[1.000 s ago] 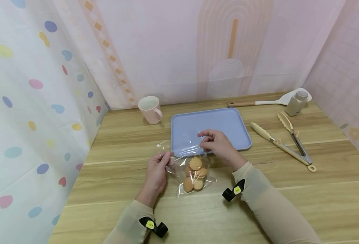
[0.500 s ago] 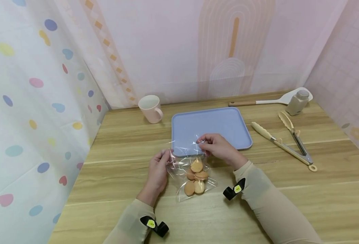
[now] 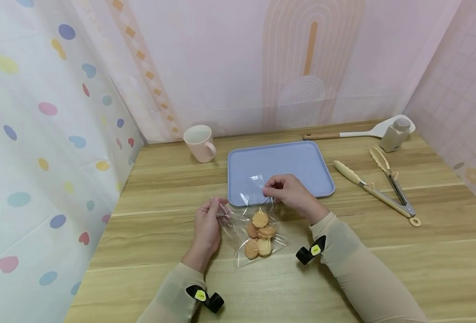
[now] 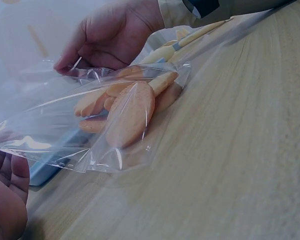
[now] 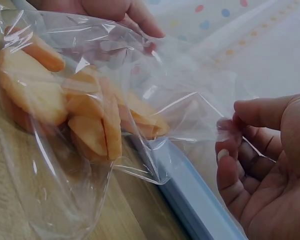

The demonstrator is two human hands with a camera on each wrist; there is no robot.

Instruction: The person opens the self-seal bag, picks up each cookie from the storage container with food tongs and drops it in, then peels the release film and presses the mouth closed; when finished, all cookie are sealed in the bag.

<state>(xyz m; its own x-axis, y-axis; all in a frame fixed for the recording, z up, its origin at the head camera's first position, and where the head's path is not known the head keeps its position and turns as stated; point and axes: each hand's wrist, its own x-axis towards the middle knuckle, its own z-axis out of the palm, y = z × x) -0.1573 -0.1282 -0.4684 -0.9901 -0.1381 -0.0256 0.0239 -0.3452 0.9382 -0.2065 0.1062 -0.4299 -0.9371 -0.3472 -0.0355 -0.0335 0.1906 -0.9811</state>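
Observation:
A clear plastic bag [image 3: 238,231] with several round golden cookies [image 3: 264,247] in its lower part lies between my hands, its upper end overlapping the blue tray [image 3: 278,161]. My left hand [image 3: 208,226] pinches the bag's left edge between thumb and fingers. On the opposite side, my right hand [image 3: 288,193] pinches the upper right edge with thumb and index finger, its other fingers curled below. The right wrist view shows the film [image 5: 190,115] stretched toward the right fingertips [image 5: 230,127]. In the left wrist view the cookies [image 4: 132,115] lean together inside the bag.
A pink mug [image 3: 200,144] stands left of the tray. To the right, open tongs [image 3: 377,193] with cream tips lie on the wooden table [image 3: 149,224]. Behind them are a glass shaker jar [image 3: 394,135] and a white spatula [image 3: 359,133] with a wooden handle.
The bag's upper edge has spread and shifted between my hands, and the cookies sit slightly nearer to me than a second ago. The right thumb and index finger have closed onto the film.

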